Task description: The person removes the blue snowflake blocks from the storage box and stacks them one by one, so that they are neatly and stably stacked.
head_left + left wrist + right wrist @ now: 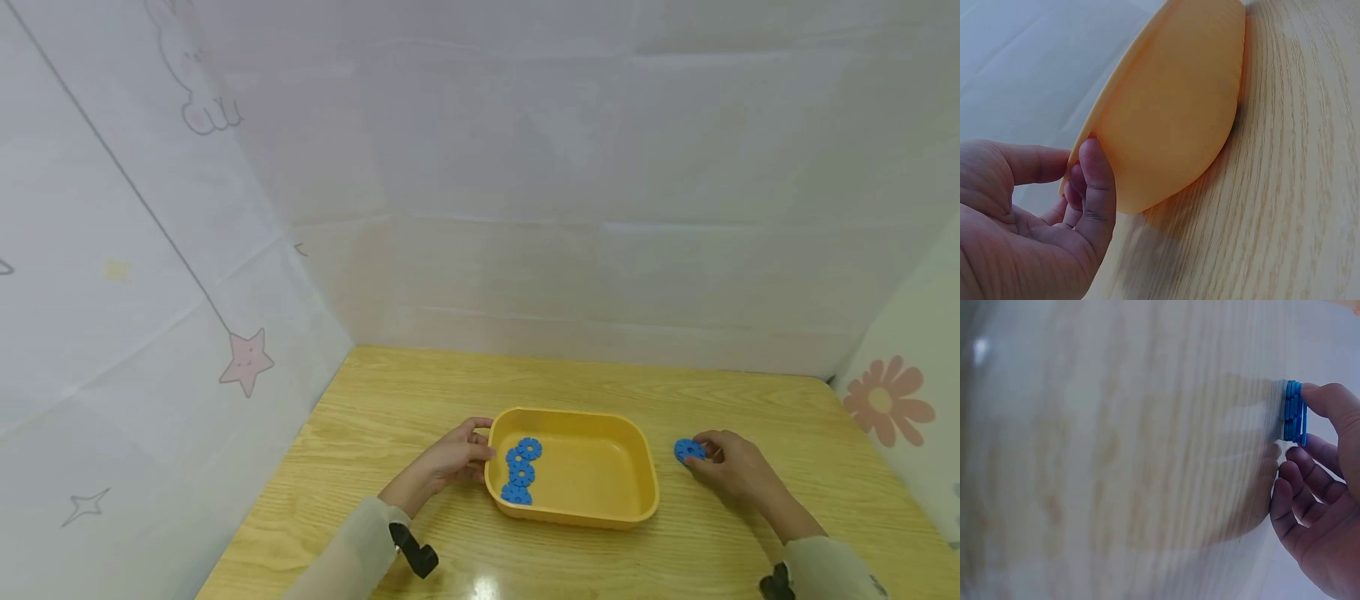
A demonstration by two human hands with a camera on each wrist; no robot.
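Blue discs point(521, 481): lying at the left end inside the yellow tray point(585, 475), some overlapping.
Disc stack point(683, 450): near the tray's right side, at the table point(420, 383), several blue layers thick.
Left hand point(453, 454): nearly closed, thumb and fingers gripping the tray's left rim.
Right hand point(733, 468): right of the tray, thumb and finger pinching the stack's edges, other fingers loosely bent.
Pale sheet point(495, 192): hanging behind the tray.

Yellow tray point(592, 471); blue discs point(514, 477); wood-grained yellowish table point(420, 392); pink star point(247, 362).
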